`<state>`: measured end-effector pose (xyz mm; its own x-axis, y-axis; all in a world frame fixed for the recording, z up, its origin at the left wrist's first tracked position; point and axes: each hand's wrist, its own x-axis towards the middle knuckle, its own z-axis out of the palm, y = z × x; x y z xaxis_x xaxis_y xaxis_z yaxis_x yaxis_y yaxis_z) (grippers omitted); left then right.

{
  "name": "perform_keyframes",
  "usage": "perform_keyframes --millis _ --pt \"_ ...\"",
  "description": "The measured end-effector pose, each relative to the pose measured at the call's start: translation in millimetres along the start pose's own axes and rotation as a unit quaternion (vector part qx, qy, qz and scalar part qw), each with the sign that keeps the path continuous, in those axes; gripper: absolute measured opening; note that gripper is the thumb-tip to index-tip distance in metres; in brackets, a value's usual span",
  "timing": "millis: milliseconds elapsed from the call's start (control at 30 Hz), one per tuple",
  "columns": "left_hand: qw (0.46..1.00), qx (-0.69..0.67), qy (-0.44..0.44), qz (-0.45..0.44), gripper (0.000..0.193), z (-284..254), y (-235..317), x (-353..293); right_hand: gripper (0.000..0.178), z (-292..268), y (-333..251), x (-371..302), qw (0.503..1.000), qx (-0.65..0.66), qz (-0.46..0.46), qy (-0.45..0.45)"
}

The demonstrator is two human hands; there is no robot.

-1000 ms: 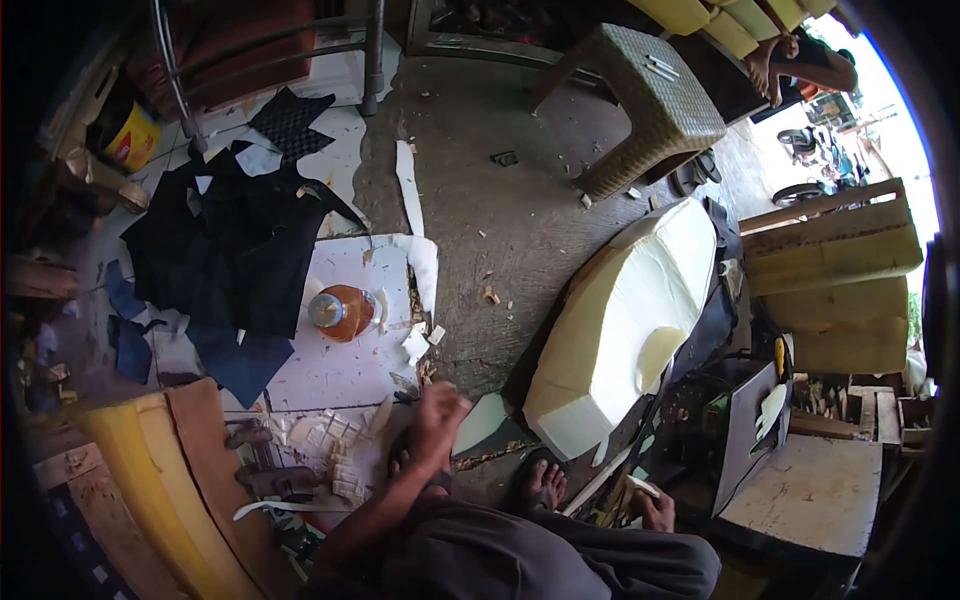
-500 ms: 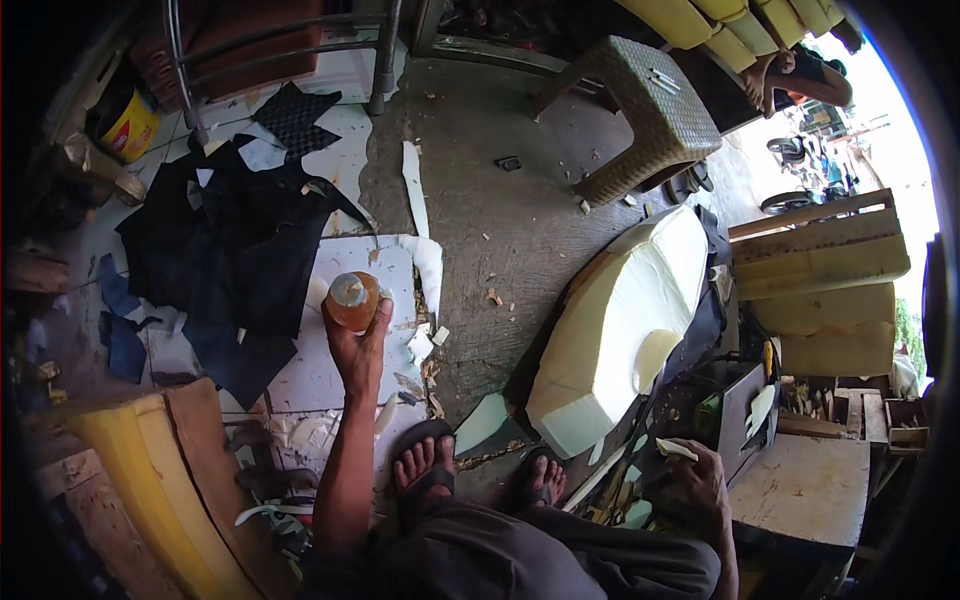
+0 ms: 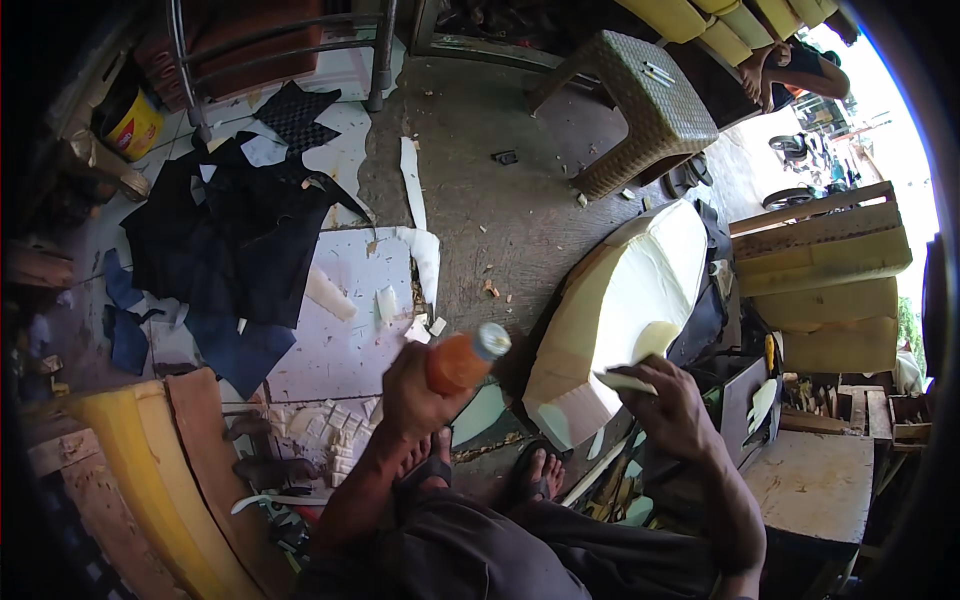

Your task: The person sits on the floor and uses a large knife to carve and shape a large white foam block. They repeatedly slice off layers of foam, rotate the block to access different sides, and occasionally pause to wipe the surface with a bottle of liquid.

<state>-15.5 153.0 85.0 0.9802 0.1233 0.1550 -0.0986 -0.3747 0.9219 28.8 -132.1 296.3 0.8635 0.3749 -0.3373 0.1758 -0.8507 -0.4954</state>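
My left hand [image 3: 410, 393] is wrapped round a bottle [image 3: 456, 366] of orange-amber stuff with a pale cap end. The bottle is tilted, its pale end pointing right and away from me. On the right, my right hand [image 3: 676, 412] pinches a thin, flat cream piece [image 3: 625, 382], which looks like a foam scrap. That piece is just over the near end of a large cream foam block [image 3: 610, 320], shaped like a seat cushion, lying on a dark backing. Whether the piece touches the block, I cannot tell.
Dark fabric [image 3: 230, 230] lies spread on white tiles to the left, with scraps around. A woven-pattern stool [image 3: 650, 105] stands at the far right. Yellow foam slabs [image 3: 835, 320] and a wooden-topped box [image 3: 810, 485] are at right. Another person's hand [image 3: 758, 78] shows at the far right.
My left hand has brought the bottle from the tiles toward me and to the right, tilting it. My right hand has risen leftward with the cream piece to the foam block.
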Motion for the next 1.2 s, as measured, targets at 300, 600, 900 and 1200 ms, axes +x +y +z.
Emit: perform_keyframes --millis 300,600,900,1200 --pt "0.997 0.047 -0.033 0.047 0.049 22.2 10.1 -26.7 0.026 34.6 -17.4 41.0 0.994 0.091 -0.005 0.055" --pt "0.994 0.071 -0.05 0.07 0.046 16.3 16.0 -19.3 0.029 50.6 -11.4 42.0 0.996 0.064 -0.039 0.043" --pt "0.978 0.144 -0.117 -0.098 0.045 25.5 32.3 -20.7 0.027 55.2 -14.0 37.5 0.995 0.098 -0.024 -0.009" --pt "0.761 -0.391 -0.337 -0.393 0.055 54.4 -44.8 -24.3 0.025 9.7 33.2 93.1 0.972 0.222 0.082 -0.004"
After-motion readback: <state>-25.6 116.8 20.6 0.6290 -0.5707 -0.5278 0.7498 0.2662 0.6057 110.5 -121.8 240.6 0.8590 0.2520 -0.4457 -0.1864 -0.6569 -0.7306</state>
